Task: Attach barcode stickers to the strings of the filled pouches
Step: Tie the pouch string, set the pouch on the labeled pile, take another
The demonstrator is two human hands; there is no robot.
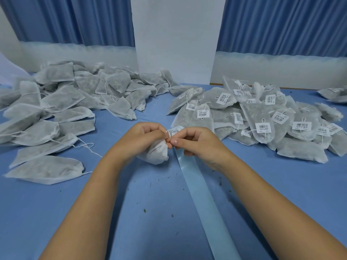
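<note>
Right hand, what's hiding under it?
A pale blue strip lies on the table and runs up beneath the right hand. Where the strip ends is covered by that hand.

A blue table fills the lower view, its surface smooth and matte. Small dark green crumbs lie scattered over its middle and toward its right side. Beyond the table's far edge a white pillar rises at the centre. Pleated blue curtains hang on both sides of it, one on the left and one on the right. A white wall band runs beneath them. At the far left corner a pale sheet shows, too cropped to identify.
</note>
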